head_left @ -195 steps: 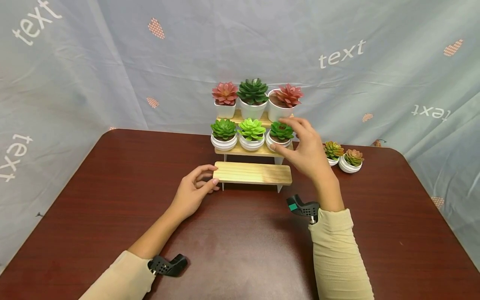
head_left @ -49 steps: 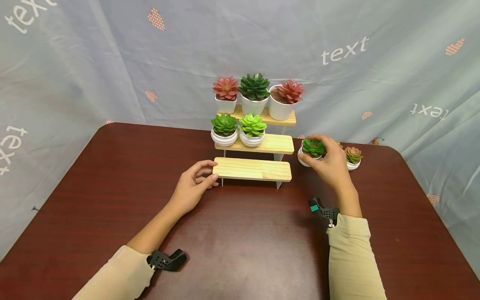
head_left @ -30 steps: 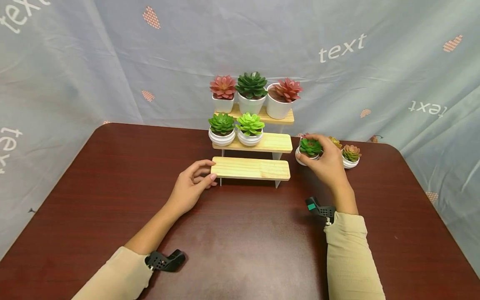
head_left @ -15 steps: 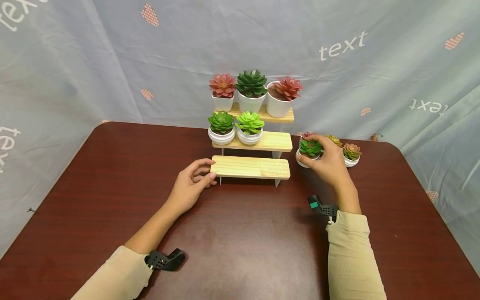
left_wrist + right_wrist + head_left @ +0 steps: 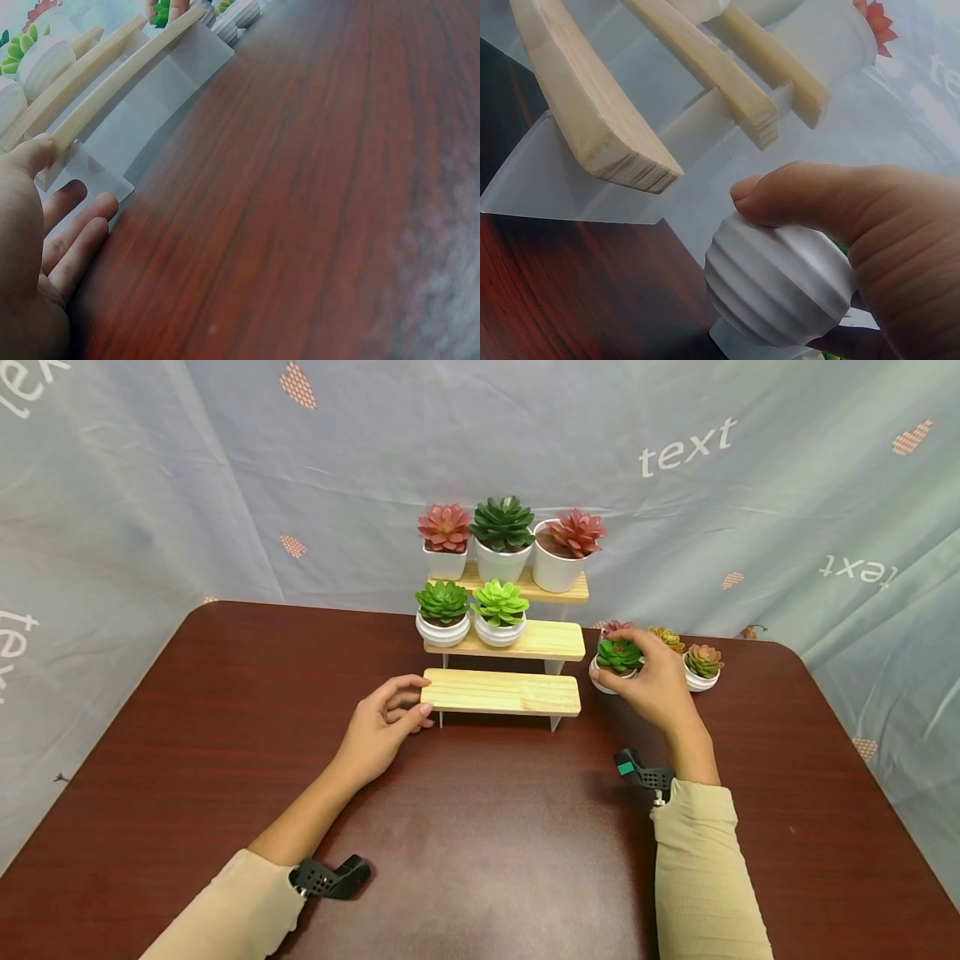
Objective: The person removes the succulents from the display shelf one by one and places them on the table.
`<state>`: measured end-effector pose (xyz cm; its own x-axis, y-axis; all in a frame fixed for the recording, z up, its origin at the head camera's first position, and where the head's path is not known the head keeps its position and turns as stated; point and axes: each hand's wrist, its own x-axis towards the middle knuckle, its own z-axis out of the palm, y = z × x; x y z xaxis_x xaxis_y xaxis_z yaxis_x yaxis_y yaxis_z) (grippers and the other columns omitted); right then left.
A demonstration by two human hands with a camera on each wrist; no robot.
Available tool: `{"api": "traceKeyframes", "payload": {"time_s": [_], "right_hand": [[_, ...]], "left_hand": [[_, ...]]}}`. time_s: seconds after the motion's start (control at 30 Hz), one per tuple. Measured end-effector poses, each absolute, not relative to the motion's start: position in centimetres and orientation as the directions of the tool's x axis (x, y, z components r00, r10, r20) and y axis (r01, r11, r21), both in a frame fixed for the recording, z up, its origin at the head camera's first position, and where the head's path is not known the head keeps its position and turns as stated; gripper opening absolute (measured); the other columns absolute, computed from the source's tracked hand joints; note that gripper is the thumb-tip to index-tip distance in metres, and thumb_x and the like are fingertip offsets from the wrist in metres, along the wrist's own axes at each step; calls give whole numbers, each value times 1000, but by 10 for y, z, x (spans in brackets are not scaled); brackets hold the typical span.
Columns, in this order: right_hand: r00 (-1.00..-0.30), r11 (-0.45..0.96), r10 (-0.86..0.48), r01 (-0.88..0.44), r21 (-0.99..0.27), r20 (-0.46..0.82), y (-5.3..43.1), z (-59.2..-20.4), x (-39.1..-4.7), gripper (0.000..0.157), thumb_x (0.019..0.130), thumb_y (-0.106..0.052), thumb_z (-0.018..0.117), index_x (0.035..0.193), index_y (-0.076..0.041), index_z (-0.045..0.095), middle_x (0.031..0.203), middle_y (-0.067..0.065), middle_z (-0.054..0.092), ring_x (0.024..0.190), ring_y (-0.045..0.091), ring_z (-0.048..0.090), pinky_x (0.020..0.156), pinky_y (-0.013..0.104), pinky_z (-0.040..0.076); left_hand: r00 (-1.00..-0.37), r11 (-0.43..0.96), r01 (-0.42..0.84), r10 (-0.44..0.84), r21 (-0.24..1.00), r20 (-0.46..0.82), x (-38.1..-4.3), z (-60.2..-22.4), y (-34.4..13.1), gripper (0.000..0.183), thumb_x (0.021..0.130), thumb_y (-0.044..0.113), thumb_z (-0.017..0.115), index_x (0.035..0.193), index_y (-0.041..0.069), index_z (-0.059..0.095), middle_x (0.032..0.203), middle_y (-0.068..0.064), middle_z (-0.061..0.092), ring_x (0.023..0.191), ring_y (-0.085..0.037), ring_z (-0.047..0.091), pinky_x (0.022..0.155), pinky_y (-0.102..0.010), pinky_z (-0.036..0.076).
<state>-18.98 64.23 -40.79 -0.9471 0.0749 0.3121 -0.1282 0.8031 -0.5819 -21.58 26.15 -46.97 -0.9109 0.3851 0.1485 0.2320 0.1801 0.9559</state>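
Right hand (image 5: 656,685) curled over small green succulent in ribbed white pot (image 5: 617,662), thumb on near side, fingers arched across the top and far side; wrist view confirms thumb pressed on ribbed pot wall. Pot at the surface (image 5: 487,843), just right of the stepped wooden stand (image 5: 502,693), beside its middle shelf end; whether the base rests fully on the surface cannot be told. Right forearm extended forward, sleeve to the wrist, black camera mount below the wrist.

Left hand (image 5: 378,731) set at left end of the stand's lowest shelf, thumb up against the board's end, fingers loosely bent beneath and beside it, holding the end lightly. Left forearm angled in from lower left, resting low over the surface.

Two green succulents (image 5: 471,614) on middle shelf, left portion; right portion bare. Three larger potted plants (image 5: 506,547) on top shelf. Two more small pots (image 5: 693,660) behind and right of the right hand, near the backdrop cloth (image 5: 225,485).
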Motion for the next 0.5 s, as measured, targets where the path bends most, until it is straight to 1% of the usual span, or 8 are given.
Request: {"api": "traceKeyframes", "payload": {"time_s": [0.1,0.33,0.5], "right_hand": [[-948,803,77,-124,-582,308,642,-409,-190,51,82,-21,84,127,-9,65,121,17,67,106,34,62,86,47,48],[-962,791,77,-102,-604,263,641,-411,-192,51,82,-22,84,127,-8,64,125,19,65,112,35,60,94,53,49],[-963,796,62,-111,-595,262,641,-413,-192,51,82,-21,84,127,-7,64,123,19,66,110,35,60,92,53,49]], "left_hand": [[-912,179,230,383,957,147,-216,-469,262,36,101,20,65,135,13,57,116,-18,71,86,-16,76,76,-25,60],[-913,176,226,380,958,146,-215,-468,262,36,101,20,65,135,13,57,115,-19,72,86,-16,76,76,-25,60],[-912,175,227,382,958,146,-215,-468,262,36,101,20,65,135,13,57,115,-18,71,87,-17,76,76,-25,60]]}}
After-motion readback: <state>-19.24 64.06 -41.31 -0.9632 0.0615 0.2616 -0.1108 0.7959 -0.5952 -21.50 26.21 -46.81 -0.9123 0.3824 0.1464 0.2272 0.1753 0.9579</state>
